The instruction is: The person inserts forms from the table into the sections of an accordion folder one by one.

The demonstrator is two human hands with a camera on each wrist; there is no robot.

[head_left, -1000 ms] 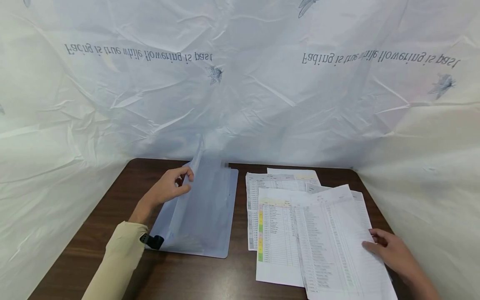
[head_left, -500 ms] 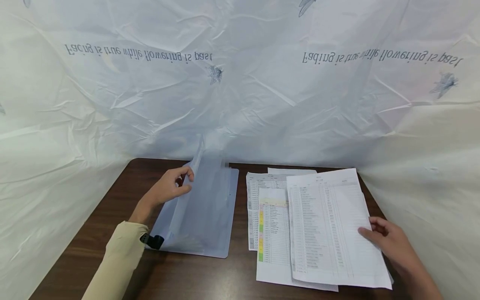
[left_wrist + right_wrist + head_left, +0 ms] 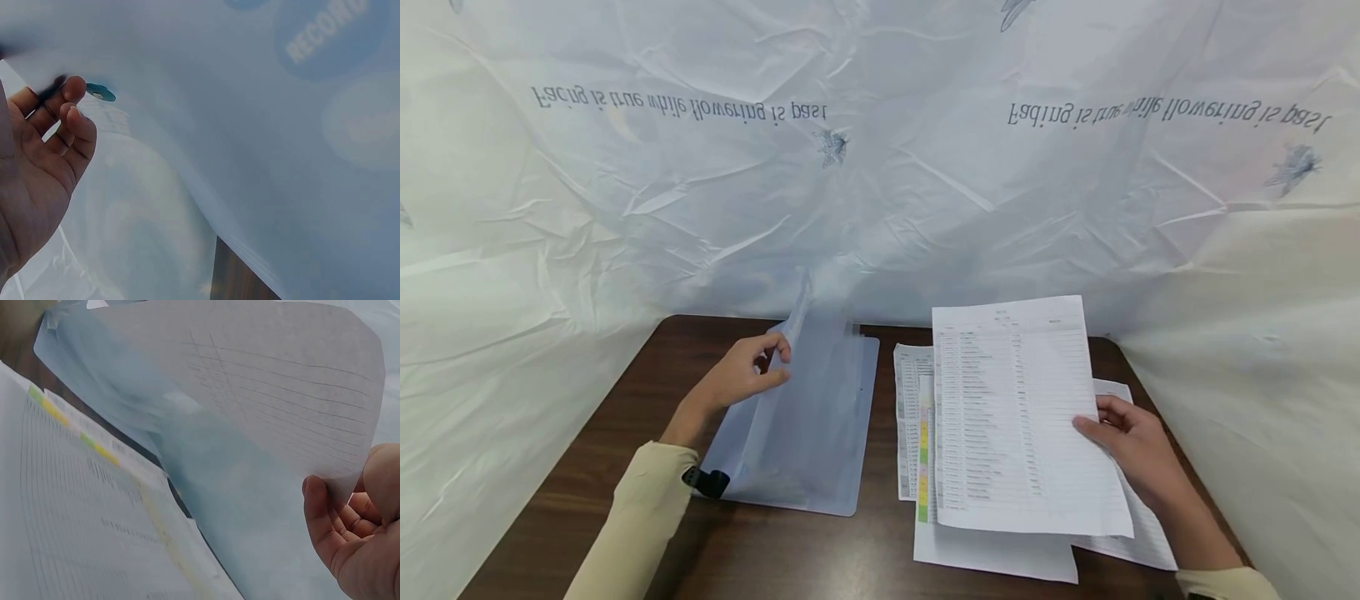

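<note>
My left hand (image 3: 748, 367) pinches the raised upper layer of a translucent bluish plastic document folder (image 3: 820, 433) at the table's left. In the left wrist view its fingers are bent beside a teal snap button (image 3: 100, 92), and the folder's film (image 3: 262, 175) bears pale "RECORD" lettering. My right hand (image 3: 1138, 454) grips a printed sheet of paper (image 3: 1015, 417) by its right edge, thumb on the front. That sheet is lifted over the other papers and hides much of them. In the right wrist view the lifted sheet (image 3: 294, 394) bends between thumb and fingers.
Under the held sheet lie several printed papers, one with a yellow, green and pink column (image 3: 923, 467) and another (image 3: 1150, 537) at the right. The dark brown table (image 3: 865, 550) meets a white patterned plastic sheet (image 3: 880, 208) at the back and sides.
My right hand has lifted the printed sheet off the papers and carried it left and upward; it now stands more upright. My left hand stays in place at the folder.
</note>
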